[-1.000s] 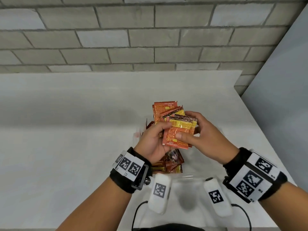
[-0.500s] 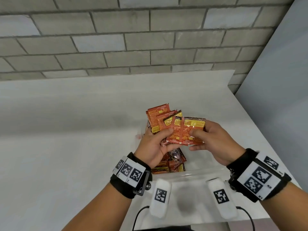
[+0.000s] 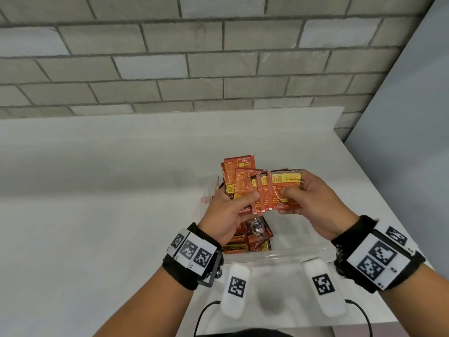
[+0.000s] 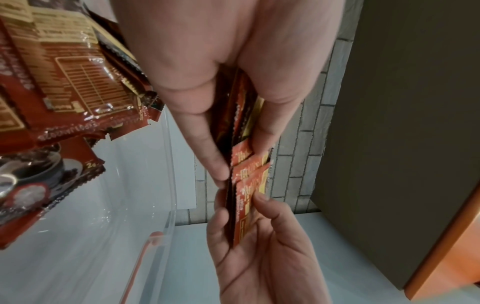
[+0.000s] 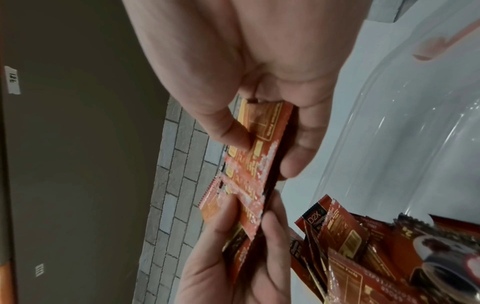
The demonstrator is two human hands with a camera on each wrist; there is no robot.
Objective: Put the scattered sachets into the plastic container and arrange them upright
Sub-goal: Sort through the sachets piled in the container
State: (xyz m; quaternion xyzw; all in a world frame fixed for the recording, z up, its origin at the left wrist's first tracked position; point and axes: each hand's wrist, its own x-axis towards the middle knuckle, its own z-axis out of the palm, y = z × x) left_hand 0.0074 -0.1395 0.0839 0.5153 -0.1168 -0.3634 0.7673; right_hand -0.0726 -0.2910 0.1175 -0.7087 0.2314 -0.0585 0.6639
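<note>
Both hands hold a fanned bundle of orange-red sachets (image 3: 274,193) above the clear plastic container (image 3: 291,252). My left hand (image 3: 245,203) pinches the bundle's left end between thumb and fingers. At its right end my right hand (image 3: 289,193) pinches it, thumb on the front. Several more sachets (image 3: 252,237) lie in the container's left part, and some (image 3: 239,173) stand taller behind the hands. In the left wrist view the held sachets (image 4: 249,174) show edge-on, with the container's rim (image 4: 168,164) beside them. The right wrist view shows the same bundle (image 5: 259,156) near the container's sachets (image 5: 363,257).
The container sits on a white table (image 3: 97,215) against a grey brick wall (image 3: 170,69). A grey panel (image 3: 401,142) stands past the table's right edge. Two white tagged devices (image 3: 235,288) (image 3: 323,285) with cables hang near the front edge.
The right hand has drawn to the right, spreading the held sachets from a tight stack into a sideways fan. Both hands stay over the container.
</note>
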